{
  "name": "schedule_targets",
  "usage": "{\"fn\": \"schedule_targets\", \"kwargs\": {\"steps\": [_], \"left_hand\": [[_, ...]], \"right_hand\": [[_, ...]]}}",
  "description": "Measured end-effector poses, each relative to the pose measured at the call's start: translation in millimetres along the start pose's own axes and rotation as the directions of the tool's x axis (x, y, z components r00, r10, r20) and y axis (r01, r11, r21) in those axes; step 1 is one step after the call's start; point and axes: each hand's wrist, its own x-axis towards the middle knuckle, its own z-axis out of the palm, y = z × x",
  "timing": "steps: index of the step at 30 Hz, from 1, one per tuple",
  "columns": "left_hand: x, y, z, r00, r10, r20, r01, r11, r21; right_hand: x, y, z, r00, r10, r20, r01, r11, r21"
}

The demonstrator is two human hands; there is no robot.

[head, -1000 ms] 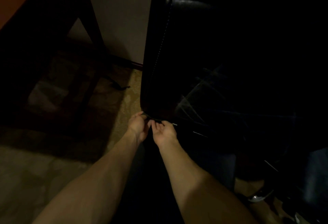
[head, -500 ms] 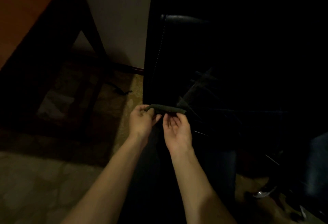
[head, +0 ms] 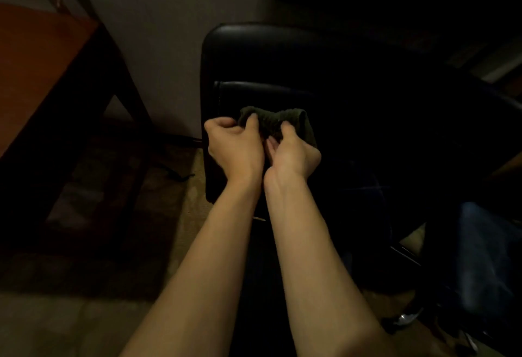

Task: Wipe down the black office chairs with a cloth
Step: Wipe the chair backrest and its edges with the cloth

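A dark green cloth (head: 278, 123) is bunched between both my hands in front of the back of a black office chair (head: 282, 57). My left hand (head: 233, 146) grips the cloth's left end with curled fingers. My right hand (head: 292, 151) pinches its right part, and the cloth hangs over that hand's fingers. Both hands are side by side, close to the chair's left edge. The chair's lower part is lost in darkness.
A reddish-brown wooden table (head: 34, 74) with dark legs stands at the left against a pale wall (head: 158, 45). Patterned carpet (head: 84, 314) covers the floor. A dark cable (head: 178, 177) lies on it. Chrome chair-base parts (head: 406, 318) gleam at the lower right.
Both hands have risen from the chair back's lower edge to its middle. The cloth, stretched flat between the fingers before, is now bunched up in both hands.
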Motion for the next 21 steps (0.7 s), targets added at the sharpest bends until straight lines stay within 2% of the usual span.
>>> {"fn": "schedule_targets", "kwargs": {"steps": [3, 5, 7, 9, 11, 15, 19, 21], "left_hand": [[-9, -24, -10, 0.998, -0.056, -0.002, 0.056, 0.998, 0.035], [-14, -46, -19, 0.990, -0.139, 0.035, 0.140, 0.990, -0.025], [-19, -66, -25, 0.984, -0.163, 0.071, 0.167, 0.984, -0.057], [-22, -90, -30, 0.985, -0.153, 0.075, 0.153, 0.988, 0.013], [-23, -119, -36, 0.973, -0.222, 0.056, 0.219, 0.974, 0.054], [-17, -174, -45, 0.871, -0.486, 0.078, 0.489, 0.872, -0.031], [-4, -208, -40, 0.778, -0.622, 0.094, 0.629, 0.768, -0.120], [5, -225, -36, 0.699, -0.704, 0.123, 0.713, 0.677, -0.181]], "right_hand": [[10, 23, -13, 1.000, -0.023, -0.009, 0.023, 0.999, -0.032], [16, 41, -25, 1.000, 0.001, -0.026, -0.002, 0.999, -0.052], [24, 60, -40, 0.998, 0.038, -0.054, -0.041, 0.998, -0.053], [32, 80, -54, 0.993, 0.084, -0.078, -0.089, 0.994, -0.057], [43, 102, -68, 0.983, 0.143, -0.118, -0.152, 0.985, -0.078], [67, 143, -99, 0.933, 0.319, -0.166, -0.332, 0.942, -0.055], [91, 167, -113, 0.895, 0.408, -0.181, -0.422, 0.905, -0.049], [100, 175, -116, 0.868, 0.460, -0.188, -0.473, 0.880, -0.034]]}}
